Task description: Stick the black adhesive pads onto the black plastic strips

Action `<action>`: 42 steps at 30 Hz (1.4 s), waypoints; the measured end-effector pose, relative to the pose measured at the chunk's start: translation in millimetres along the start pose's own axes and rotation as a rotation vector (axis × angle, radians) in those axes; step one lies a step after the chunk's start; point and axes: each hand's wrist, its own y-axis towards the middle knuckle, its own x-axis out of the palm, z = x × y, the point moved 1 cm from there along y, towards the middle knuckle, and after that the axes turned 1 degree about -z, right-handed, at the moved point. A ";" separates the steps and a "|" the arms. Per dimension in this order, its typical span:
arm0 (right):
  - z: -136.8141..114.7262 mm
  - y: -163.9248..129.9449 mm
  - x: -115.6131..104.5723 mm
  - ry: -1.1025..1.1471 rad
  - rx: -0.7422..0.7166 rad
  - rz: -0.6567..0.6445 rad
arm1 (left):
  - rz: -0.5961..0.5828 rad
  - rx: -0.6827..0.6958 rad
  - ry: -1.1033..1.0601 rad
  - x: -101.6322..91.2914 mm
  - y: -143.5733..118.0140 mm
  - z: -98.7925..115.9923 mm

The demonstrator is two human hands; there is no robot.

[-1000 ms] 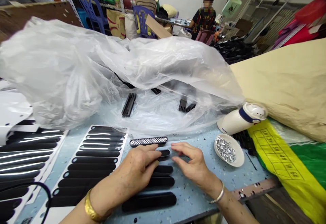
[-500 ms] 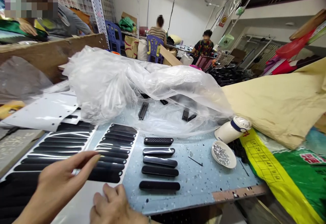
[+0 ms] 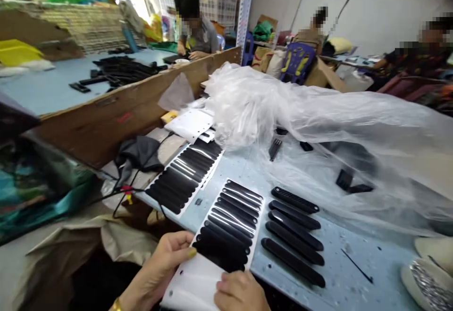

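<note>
A white sheet of black strip stickers (image 3: 226, 221) lies on the blue table, its bare white near end hanging toward me. My left hand (image 3: 168, 259) pinches the sheet's left edge, thumb on top. On the near right part of the sheet rests my right hand (image 3: 242, 292), fingers curled over the white backing; its thumb is hidden. Right of the sheet, several smooth black bars (image 3: 293, 242) lie in a row. The farthest black bar (image 3: 295, 200) shows a textured face with a hole at each end.
Another sticker sheet (image 3: 187, 174) lies to the left. Clear plastic film (image 3: 318, 108) covers the back of the table, with black parts under it. A bowl of small shiny metal pieces (image 3: 424, 282) stands at right. A wooden board (image 3: 134, 108) divides off another table, where a person works.
The view has swung left. My left hand has come down from above the sheet to its left edge and now grips it. My right hand stays at the sheet's near end.
</note>
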 end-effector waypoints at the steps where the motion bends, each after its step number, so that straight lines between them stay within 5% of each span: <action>1: -3.1 7.2 -5.1 0.069 -0.005 0.019 | 0.003 -0.005 -0.053 3.7 -2.5 -3.3; 4: -9.0 35.4 -21.1 0.185 0.134 0.119 | 0.038 -0.029 -0.149 13.0 -12.7 -7.6; 9: -6.2 68.6 -22.8 0.038 0.195 -0.011 | 0.009 -0.028 -0.185 28.3 -21.6 0.2; 18: 14.2 78.6 -23.3 0.477 0.399 0.070 | -0.025 0.142 0.050 50.0 -2.9 17.8; 25: 13.3 85.9 -27.6 0.434 0.400 0.099 | -0.065 0.081 -0.004 50.4 4.8 14.6; 32: 7.1 86.7 -19.8 0.441 0.545 0.274 | 0.165 0.018 -0.087 53.1 6.9 16.6; 37: 20.2 115.3 -91.4 0.693 0.686 0.543 | 0.225 0.127 0.160 53.6 35.5 45.5; 40: 35.8 116.6 -149.1 0.642 0.637 0.773 | 0.322 0.366 0.431 56.7 62.0 77.0; 42: 50.2 104.2 -173.7 0.529 0.651 0.787 | 0.363 0.555 0.784 57.4 79.4 97.6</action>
